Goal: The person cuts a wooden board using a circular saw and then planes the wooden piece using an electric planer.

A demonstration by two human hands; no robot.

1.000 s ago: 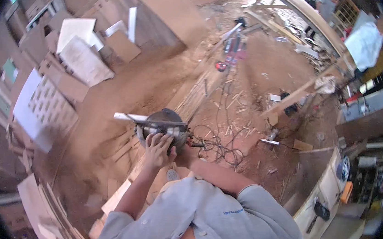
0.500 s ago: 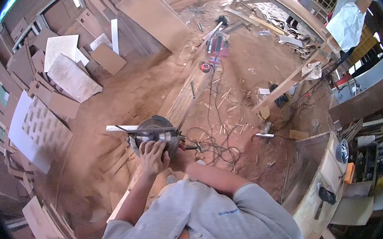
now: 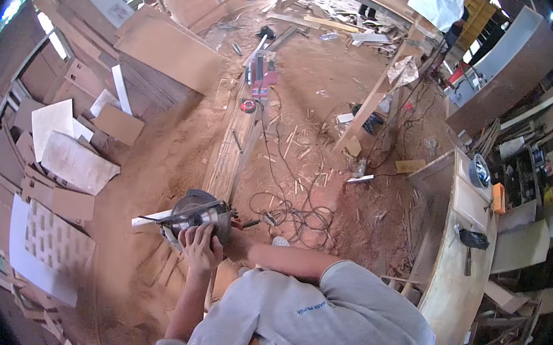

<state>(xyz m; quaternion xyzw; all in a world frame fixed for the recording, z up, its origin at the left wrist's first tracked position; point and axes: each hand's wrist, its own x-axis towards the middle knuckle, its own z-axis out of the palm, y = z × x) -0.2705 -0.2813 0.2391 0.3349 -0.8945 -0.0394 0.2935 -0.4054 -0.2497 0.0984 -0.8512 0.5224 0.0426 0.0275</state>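
A circular saw with a round metal guard is tipped on its side over a long wooden beam, just in front of my body. My left hand lies on the near side of the saw, its fingers curled over the metal. My right hand is at the saw's handle side, mostly hidden by the saw and my forearm; its fingers appear wrapped round the handle. A pale wood strip sticks out to the left from under the saw.
A coiled black cord lies on the dusty floor right of the beam. Farther along the beam sit a red tape measure and a red-and-grey power tool. Board offcuts lean at left; a wooden cabinet stands at right.
My view has turned a little to the right, so the surroundings shift left in the picture. Both hands stay on the saw, with little visible change in grip.
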